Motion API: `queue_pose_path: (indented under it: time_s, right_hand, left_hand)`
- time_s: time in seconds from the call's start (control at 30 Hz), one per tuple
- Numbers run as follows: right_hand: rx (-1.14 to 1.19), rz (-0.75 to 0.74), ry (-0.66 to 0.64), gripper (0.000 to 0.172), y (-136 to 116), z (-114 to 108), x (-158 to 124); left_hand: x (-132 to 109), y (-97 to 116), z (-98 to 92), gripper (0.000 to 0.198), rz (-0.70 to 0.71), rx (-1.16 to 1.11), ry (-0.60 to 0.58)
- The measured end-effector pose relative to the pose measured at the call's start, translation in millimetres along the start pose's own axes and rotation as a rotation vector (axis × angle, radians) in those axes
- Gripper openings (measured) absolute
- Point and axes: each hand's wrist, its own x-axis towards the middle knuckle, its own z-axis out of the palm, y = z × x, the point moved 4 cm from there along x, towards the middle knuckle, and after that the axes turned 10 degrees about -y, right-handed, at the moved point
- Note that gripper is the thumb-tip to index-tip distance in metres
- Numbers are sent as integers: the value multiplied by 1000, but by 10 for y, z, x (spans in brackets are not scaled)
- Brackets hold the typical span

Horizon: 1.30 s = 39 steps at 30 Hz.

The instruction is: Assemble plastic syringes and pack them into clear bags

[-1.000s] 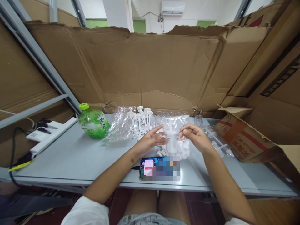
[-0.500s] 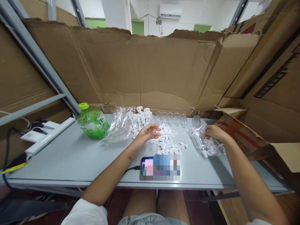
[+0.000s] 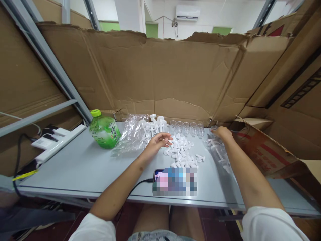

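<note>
My left hand [image 3: 159, 140] rests palm up on the grey table [image 3: 75, 167], fingers loosely curled and apart, at the left edge of a scattered pile of small white plastic caps [image 3: 183, 152]. Nothing shows in it. My right hand [image 3: 222, 132] reaches to the back right, its fingers closed at a small clear ribbed cup [image 3: 214, 128] by the cardboard wall. A clear plastic bag [image 3: 218, 150] with clear parts lies under my right forearm. A row of clear ribbed cups [image 3: 185, 127] stands along the back.
A green drink bottle [image 3: 104, 130] lies at the left. Beside it a clear bag with white stemmed parts [image 3: 140, 132]. A phone [image 3: 175, 180] on a cable lies at the front edge. White power strip [image 3: 57, 142] far left. Open cardboard box [image 3: 263, 150] at right; cardboard walls around.
The bag held in both hands was emptied, leaving white caps spread on the table. My right hand laid the bag down at the right, then reached back to the clear cup. My left hand lowered.
</note>
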Motion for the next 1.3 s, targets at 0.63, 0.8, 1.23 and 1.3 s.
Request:
queue_pose_path:
  time_s: [0.63,0.8,1.23,1.3]
  right_hand:
    - [877,-656,147,35,-478,-14,-849]
    - [1152,-759,-70,38,-590,258,-1210]
    - [1306,-834,-371,47,-601,626,-1486]
    - [1337,-829,-411,47,-631,651,-1522]
  left_hand:
    - [-12,-170,24,27,-89,1348,-305]
    - [4,-243,34,26,-97,1377,-339]
    - [4,-116,90,24,70,1083,-192]
    - [-16,-57,102,22,98,1032,-143]
